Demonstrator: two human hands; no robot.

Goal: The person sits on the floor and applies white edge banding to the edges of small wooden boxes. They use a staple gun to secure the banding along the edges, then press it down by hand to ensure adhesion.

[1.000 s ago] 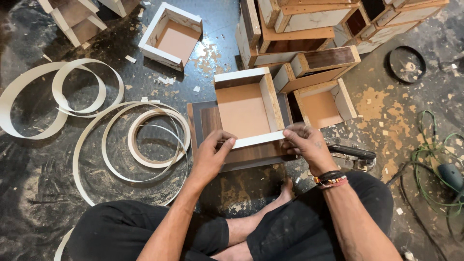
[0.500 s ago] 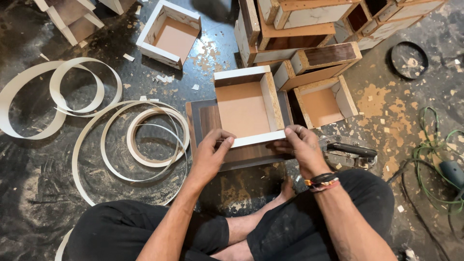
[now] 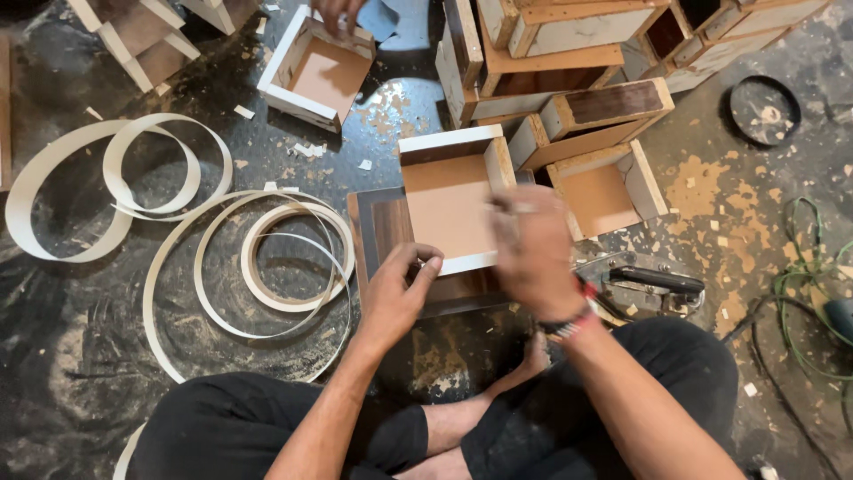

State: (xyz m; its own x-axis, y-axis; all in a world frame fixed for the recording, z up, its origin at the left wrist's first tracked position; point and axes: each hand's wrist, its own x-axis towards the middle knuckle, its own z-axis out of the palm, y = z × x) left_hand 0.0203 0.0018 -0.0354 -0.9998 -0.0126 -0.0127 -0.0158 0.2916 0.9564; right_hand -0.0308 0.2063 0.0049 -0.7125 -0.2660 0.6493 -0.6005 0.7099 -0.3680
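Box point(image 3: 449, 200), open-topped, set on dark board point(image 3: 378, 233); near white edge pinched by left hand point(image 3: 397, 289); right hand point(image 3: 533, 249) blurred above it, grip indiscernible.

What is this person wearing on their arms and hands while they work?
Both forearms are bare, with no sleeves in view, and there are no gloves on the left hand or the right hand. The right wrist carries a dark wristband with a red strip. The right hand is motion-blurred, so finer details such as rings cannot be told.
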